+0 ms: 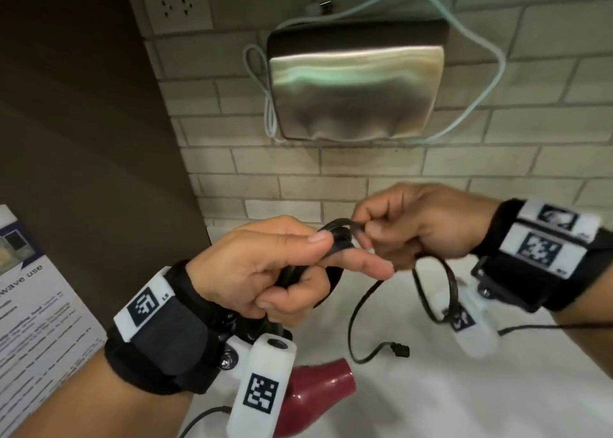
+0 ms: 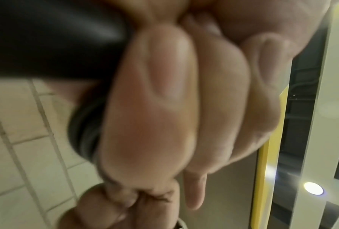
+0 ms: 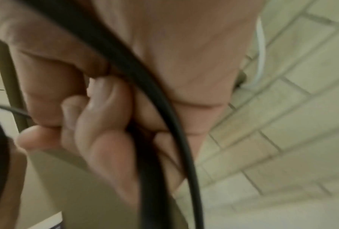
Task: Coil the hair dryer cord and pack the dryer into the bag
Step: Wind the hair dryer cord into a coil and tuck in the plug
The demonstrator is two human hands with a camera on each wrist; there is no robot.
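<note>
A dark red hair dryer (image 1: 318, 391) lies on the white counter, low in the head view, partly behind my left wrist camera. Its black cord (image 1: 356, 324) runs up from the counter into both hands. My left hand (image 1: 282, 271) grips a bundle of coiled cord loops (image 2: 82, 131), thumb on top. My right hand (image 1: 408, 228) pinches a strand of the cord (image 3: 164, 124) at the top of the coil, and a loop hangs below that fist. The black plug (image 1: 399, 349) lies on the counter. A shiny silver bag (image 1: 355, 79) stands against the tiled wall behind.
A pale drawstring (image 1: 491, 82) loops around the bag. A wall socket (image 1: 177, 6) sits at the upper left beside a dark brown panel (image 1: 83, 122). A printed sheet (image 1: 36, 305) leans at the left edge. The white counter (image 1: 431, 397) spreads below my hands.
</note>
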